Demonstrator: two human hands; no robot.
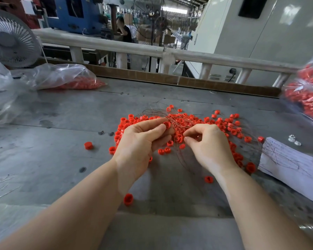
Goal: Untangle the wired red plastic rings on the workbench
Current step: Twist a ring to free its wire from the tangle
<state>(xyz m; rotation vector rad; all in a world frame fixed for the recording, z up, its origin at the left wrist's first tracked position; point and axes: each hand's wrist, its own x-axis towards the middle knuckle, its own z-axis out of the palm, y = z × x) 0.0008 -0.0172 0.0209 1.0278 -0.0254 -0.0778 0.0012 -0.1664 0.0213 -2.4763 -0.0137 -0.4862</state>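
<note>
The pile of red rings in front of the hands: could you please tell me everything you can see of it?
The pile of red rings is a loose heap of small, short plastic rings, threaded and tangled with thin dark wires. It lies on the grey workbench. The left hand pinches one ring; the right hand pinches into the tangle.

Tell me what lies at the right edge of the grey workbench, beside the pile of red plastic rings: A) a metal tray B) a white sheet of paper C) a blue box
B: a white sheet of paper lies there, thin wires trailing over it from the pile of red plastic rings.
</note>
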